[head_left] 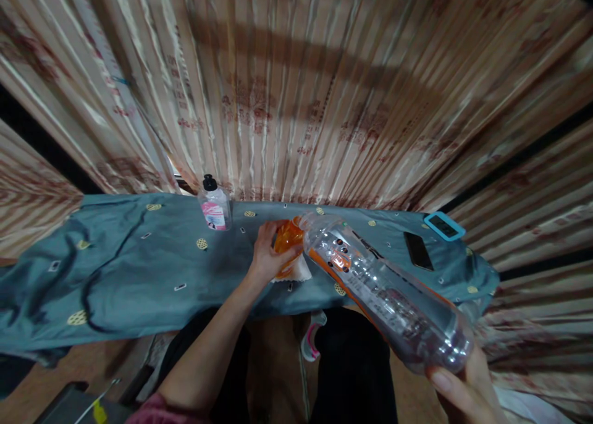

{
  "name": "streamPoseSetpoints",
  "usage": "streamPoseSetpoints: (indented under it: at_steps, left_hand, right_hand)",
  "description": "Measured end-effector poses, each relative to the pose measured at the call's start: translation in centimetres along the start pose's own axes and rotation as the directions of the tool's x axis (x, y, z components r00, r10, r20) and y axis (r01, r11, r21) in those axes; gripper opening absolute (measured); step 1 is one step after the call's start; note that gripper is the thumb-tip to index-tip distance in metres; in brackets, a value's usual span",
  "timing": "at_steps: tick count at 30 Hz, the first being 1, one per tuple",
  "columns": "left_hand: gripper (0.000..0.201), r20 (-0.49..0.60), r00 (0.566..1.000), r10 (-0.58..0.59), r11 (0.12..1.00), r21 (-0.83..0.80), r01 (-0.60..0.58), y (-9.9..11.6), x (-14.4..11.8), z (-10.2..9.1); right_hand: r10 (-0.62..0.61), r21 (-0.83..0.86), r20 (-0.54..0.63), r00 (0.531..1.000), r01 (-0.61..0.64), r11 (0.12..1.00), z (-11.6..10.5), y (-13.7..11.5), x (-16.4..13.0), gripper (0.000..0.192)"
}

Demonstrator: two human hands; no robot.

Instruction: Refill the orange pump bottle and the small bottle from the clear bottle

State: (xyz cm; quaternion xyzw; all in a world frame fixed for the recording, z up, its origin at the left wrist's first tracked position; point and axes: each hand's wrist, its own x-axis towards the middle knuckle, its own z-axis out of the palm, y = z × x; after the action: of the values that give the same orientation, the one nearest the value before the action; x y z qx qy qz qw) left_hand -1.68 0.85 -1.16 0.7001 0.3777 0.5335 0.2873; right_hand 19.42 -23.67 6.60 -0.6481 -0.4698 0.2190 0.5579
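Observation:
My right hand grips a large clear plastic bottle near its base. The bottle is tilted, with its neck pointing up and left and an orange-edged label along its side. My left hand is closed around a small translucent orange container; its exact kind is partly hidden by the fingers. The bottle's mouth meets or nearly meets the top of the orange container; I cannot tell whether they touch. Beneath the container lies a white piece of tissue on the cloth.
A green-grey patterned cloth covers the narrow table. On it stand a clear pump bottle with a black top, a dark phone and a blue-framed digital clock. Pleated curtains hang close behind. A white-and-pink object sits below the table edge.

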Motion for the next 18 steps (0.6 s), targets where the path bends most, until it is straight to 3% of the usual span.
streamPoseSetpoints:
  at_steps: [3,7,12,18]
  left_hand:
    - [0.045,-0.008,1.000,0.001,1.000,0.004,-0.001,0.0,-0.1,0.1]
    - [0.046,0.004,1.000,-0.016,1.000,0.008,0.016,0.1,-0.2,0.0]
    - [0.045,0.013,0.999,-0.038,0.999,-0.007,0.038,0.4,-0.2,0.0]
    - [0.045,0.022,0.998,-0.060,0.998,-0.019,0.061,0.5,-0.2,-0.1]
  right_hand:
    - [0.032,0.034,-0.018,0.999,-0.031,0.999,-0.7,1.6,-0.5,0.078]
    - [0.131,0.045,-0.124,0.984,-0.126,0.991,0.1,0.6,-0.8,0.082]
    - [0.128,-0.019,-0.127,0.984,-0.131,0.991,1.0,-0.9,-0.5,0.081]
    - [0.084,-0.057,-0.097,0.992,-0.090,0.994,0.5,-0.4,-0.5,0.074]
